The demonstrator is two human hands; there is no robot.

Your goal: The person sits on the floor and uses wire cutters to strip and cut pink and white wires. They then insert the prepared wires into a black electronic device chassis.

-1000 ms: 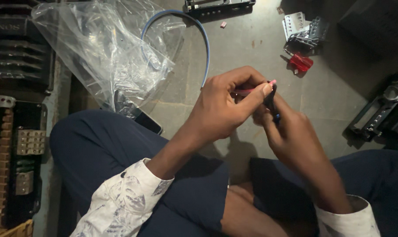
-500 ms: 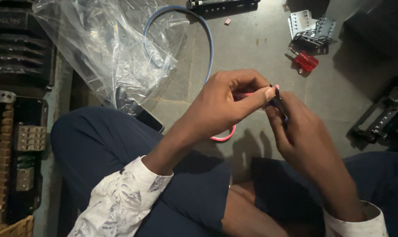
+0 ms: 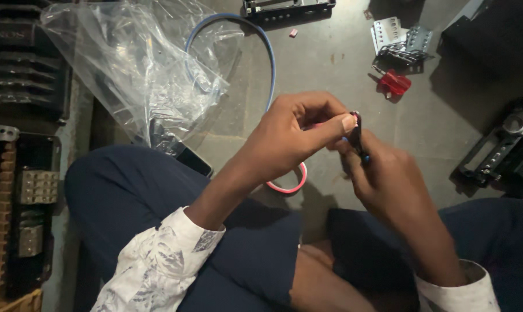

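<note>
**Pink cable pinched between both hands, its loop now dropped into sight**

The pink cable (image 3: 288, 186) is the thing in hand, and there is only the head view to go by. A second ago none of its length showed below the hands; half a second ago a short pink arc had come out under the left wrist, and now that arc hangs lower and rounder, just above the dark blue trouser leg (image 3: 129, 202). I take that to mean slack has been drawn through the fingers, so the work has moved along the cable towards its end rather than stalled.

The left hand (image 3: 296, 136) is curled nearly shut, thumb and forefinger pressed together on the cable's tip. The right hand (image 3: 388, 185) is closed in a loose fist round a small dark tool (image 3: 357, 137) with a spot of blue near its lower end; what kind of tool it is I cannot tell. The two hands touch at the fingertips, and the tool's upper end meets the cable's tip right at the left thumbnail. The loop itself falls away beneath the left hand.

Round about on the grey floor (image 3: 325, 63): a blue cable (image 3: 270, 58) arching behind the left hand, a crumpled clear plastic bag (image 3: 129, 69) to the left, a red-handled tool (image 3: 394, 84) and metal brackets (image 3: 400, 40) well apart above the right hand.
</note>
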